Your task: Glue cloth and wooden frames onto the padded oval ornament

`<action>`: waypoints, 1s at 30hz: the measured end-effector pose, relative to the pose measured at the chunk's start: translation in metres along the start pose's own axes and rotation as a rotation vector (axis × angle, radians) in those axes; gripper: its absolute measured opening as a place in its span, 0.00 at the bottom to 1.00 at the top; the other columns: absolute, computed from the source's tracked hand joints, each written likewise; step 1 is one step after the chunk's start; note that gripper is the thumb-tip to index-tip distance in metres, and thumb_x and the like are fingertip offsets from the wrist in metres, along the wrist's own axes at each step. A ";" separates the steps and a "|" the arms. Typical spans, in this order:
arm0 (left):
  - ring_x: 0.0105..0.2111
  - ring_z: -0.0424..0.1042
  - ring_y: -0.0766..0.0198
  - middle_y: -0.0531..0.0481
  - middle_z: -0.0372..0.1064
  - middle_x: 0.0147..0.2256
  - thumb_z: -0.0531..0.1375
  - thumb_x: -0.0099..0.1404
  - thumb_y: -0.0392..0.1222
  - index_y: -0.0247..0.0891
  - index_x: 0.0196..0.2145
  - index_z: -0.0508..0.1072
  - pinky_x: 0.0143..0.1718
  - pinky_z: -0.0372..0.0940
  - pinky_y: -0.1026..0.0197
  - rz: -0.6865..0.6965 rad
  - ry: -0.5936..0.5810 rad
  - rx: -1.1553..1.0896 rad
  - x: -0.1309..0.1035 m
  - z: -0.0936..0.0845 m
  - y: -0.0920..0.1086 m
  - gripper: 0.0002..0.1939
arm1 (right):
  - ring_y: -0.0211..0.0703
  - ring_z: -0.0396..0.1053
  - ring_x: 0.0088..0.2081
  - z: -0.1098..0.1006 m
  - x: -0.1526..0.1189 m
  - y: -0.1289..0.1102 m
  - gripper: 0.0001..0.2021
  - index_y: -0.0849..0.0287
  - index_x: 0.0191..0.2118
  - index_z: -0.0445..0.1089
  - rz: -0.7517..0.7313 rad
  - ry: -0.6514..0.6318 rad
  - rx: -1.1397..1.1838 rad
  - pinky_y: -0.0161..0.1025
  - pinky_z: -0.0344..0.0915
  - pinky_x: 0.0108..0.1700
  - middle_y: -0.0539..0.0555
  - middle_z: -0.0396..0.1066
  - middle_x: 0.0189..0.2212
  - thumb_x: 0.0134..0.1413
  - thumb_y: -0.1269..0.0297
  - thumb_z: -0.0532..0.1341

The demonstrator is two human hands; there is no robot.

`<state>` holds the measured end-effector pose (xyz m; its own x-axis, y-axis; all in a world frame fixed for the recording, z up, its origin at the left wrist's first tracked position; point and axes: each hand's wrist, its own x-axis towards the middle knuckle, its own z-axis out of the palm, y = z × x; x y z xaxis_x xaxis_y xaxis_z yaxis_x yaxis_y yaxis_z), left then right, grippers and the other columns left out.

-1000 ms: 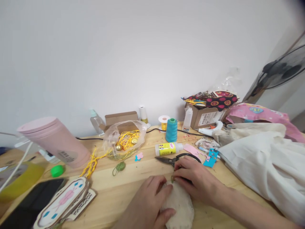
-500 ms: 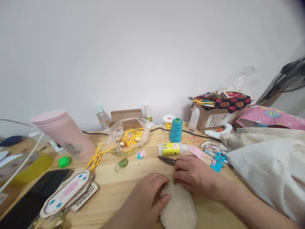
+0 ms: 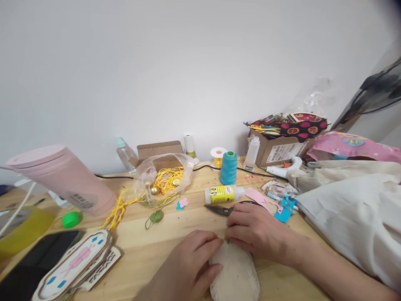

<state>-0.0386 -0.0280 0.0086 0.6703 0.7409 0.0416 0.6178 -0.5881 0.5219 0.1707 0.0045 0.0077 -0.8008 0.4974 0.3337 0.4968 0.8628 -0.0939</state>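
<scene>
A pale beige, rounded piece (image 3: 234,274), soft-looking with a rough edge, lies at the front of the table. My left hand (image 3: 192,261) grips its upper left edge, thumb on top and fingers over the rim. At the top edge, my right hand (image 3: 252,230) is closed in a pinch. A tiny greenish bit shows between the two hands, too small to name. Black scissors (image 3: 219,210) lie just beyond my right hand, partly covered by it. Behind them a yellow-labelled glue bottle (image 3: 223,194) rests on its side.
A blue thread cone (image 3: 228,169) stands behind the glue. Left are a bag of yellow cords (image 3: 169,179), green thread (image 3: 156,216), a pink tumbler (image 3: 72,179), a phone (image 3: 40,263) and decorated wooden tags (image 3: 75,263). Right are paper scraps (image 3: 285,209), off-white cloth (image 3: 347,213) and a filled box (image 3: 282,150).
The view has swung slightly, so the tumbler, phone and tags sit farther left. My left fingertips have come closer to the right ones at the top edge of the beige piece.
</scene>
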 end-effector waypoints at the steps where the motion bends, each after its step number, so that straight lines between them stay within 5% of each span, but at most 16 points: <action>1: 0.44 0.64 0.63 0.46 0.67 0.44 0.53 0.58 0.36 0.39 0.46 0.65 0.46 0.61 0.61 0.004 -0.001 -0.001 0.000 0.000 0.000 0.16 | 0.39 0.60 0.30 0.000 0.000 0.000 0.10 0.58 0.30 0.69 0.006 0.001 0.003 0.36 0.55 0.31 0.51 0.68 0.26 0.56 0.70 0.52; 30: 0.46 0.58 0.56 0.42 0.59 0.45 0.53 0.59 0.44 0.39 0.49 0.63 0.47 0.58 0.54 0.024 -0.151 0.034 0.005 -0.003 0.008 0.20 | 0.40 0.60 0.31 0.003 -0.003 0.003 0.07 0.58 0.29 0.69 0.038 -0.026 0.036 0.36 0.56 0.32 0.51 0.68 0.27 0.54 0.71 0.54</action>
<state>-0.0312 -0.0277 0.0154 0.7378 0.6707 -0.0765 0.6126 -0.6177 0.4932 0.1733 0.0057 0.0039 -0.7904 0.5312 0.3051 0.5146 0.8459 -0.1398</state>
